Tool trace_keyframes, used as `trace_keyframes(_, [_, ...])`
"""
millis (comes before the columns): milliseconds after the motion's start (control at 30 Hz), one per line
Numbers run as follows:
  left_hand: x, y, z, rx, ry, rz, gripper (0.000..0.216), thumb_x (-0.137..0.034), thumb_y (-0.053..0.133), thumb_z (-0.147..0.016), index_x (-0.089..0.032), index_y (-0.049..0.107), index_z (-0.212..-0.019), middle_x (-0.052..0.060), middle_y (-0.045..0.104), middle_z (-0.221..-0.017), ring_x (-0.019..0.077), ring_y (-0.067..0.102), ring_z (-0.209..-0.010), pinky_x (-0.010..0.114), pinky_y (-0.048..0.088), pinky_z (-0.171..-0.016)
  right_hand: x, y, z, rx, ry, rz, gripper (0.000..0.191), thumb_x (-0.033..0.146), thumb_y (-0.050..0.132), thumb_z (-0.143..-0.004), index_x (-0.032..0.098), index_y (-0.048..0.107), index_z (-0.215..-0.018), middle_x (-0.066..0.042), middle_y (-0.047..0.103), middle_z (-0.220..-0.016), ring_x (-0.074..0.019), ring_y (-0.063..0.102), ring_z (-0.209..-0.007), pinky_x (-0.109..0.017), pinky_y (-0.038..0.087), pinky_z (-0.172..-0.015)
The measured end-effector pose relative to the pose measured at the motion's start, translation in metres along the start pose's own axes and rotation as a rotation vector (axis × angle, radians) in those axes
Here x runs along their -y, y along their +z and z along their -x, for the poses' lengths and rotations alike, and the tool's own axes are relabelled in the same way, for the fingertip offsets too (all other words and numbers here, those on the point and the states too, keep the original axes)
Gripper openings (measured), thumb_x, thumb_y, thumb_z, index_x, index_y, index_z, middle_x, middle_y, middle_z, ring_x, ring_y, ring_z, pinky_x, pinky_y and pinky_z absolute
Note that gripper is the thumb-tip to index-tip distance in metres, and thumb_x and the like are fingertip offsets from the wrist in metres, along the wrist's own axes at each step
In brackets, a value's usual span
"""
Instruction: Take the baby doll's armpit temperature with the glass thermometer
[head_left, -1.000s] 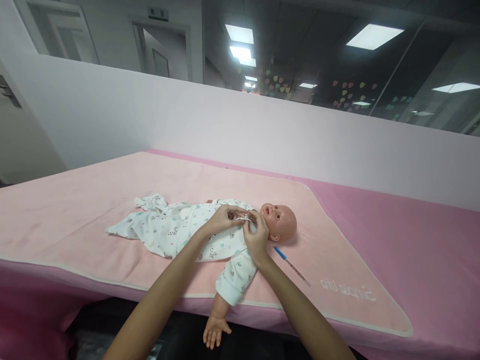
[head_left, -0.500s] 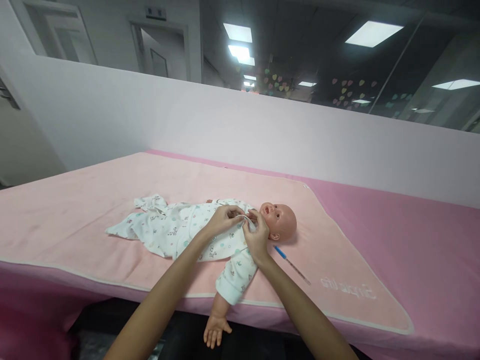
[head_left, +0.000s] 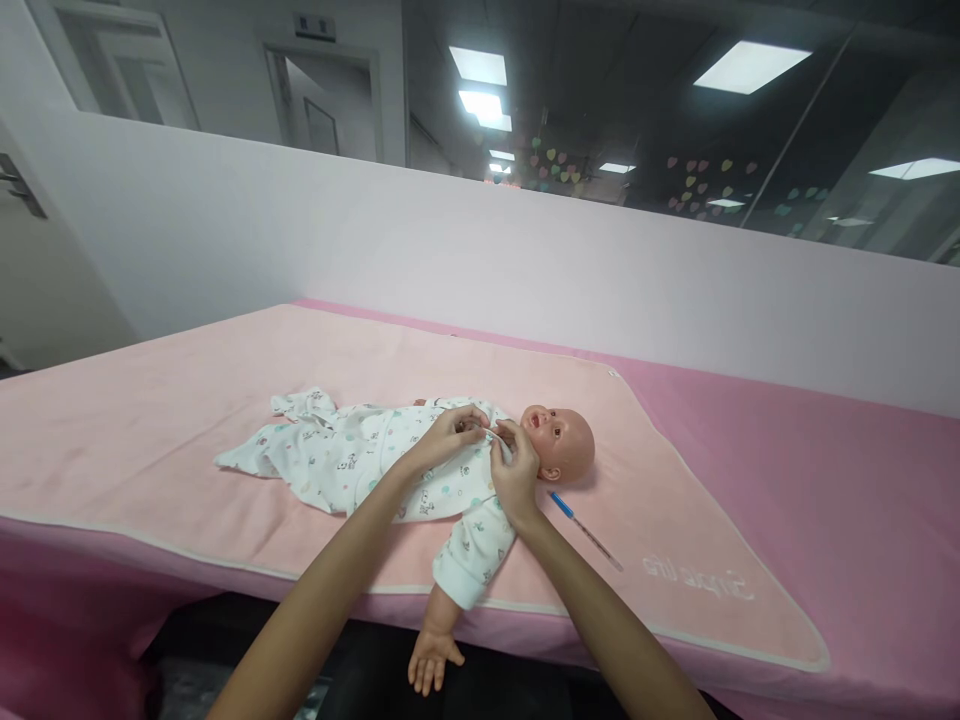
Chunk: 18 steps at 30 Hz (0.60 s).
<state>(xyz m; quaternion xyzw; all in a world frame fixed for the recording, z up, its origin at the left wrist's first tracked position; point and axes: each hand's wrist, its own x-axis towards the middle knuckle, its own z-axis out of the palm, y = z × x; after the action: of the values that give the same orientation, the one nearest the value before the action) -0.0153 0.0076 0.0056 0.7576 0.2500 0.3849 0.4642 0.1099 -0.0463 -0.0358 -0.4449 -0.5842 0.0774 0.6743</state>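
Note:
A baby doll (head_left: 561, 443) lies on its back on a pink blanket (head_left: 187, 420), head to the right. It wears a white printed romper (head_left: 345, 460). One doll arm (head_left: 435, 640) hangs over the blanket's near edge. My left hand (head_left: 446, 435) and my right hand (head_left: 514, 470) meet at the doll's chest, just below its chin. Both pinch the romper's neckline, where a thin white tie shows between the fingers.
A thin thermometer with a blue tip (head_left: 586, 530) lies on the blanket right of the doll's shoulder. The blanket covers a darker pink table (head_left: 825, 470). A white partition wall (head_left: 525, 260) runs behind the table, with glass above it.
Both hands stay at the doll's neckline with only slight finger shifts; the doll and the thermometer have not moved.

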Motion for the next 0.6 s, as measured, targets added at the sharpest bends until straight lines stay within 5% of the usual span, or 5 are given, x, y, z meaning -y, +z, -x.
trace_keyframes(300, [-0.001,0.002,0.001,0.011,0.024,-0.028,0.013,-0.028,0.054,-0.075,-0.016,0.057,-0.079,-0.002,0.053,-0.067,0.0100,0.047,-0.061,0.021,0.036,-0.058,0.004,-0.001,0.000,-0.039,0.010,0.055,0.012,0.019,0.049,-0.081,0.018,0.055,-0.092,-0.004,0.061,-0.087,-0.0147,0.058,-0.083,-0.029,0.049,-0.076])
trace_keyframes(433, [0.000,0.002,0.002,-0.091,0.011,-0.130,0.017,-0.029,0.055,-0.075,-0.017,0.058,-0.085,-0.004,0.048,-0.059,0.0100,0.045,-0.056,0.021,0.036,-0.053,0.006,-0.002,0.000,-0.026,-0.194,0.212,0.017,0.012,0.044,-0.081,0.019,0.057,-0.090,-0.005,0.060,-0.091,-0.0160,0.055,-0.091,-0.032,0.046,-0.083])
trace_keyframes(600, [-0.004,0.001,0.029,-0.281,0.091,-0.341,0.017,-0.031,0.048,-0.081,-0.018,0.057,-0.089,0.002,0.059,-0.080,0.0141,0.054,-0.070,0.026,0.043,-0.064,0.005,-0.002,0.002,0.077,-0.458,0.309,0.025,0.003,0.041,-0.078,0.020,0.058,-0.085,-0.004,0.062,-0.086,-0.0157,0.055,-0.088,-0.033,0.045,-0.082])
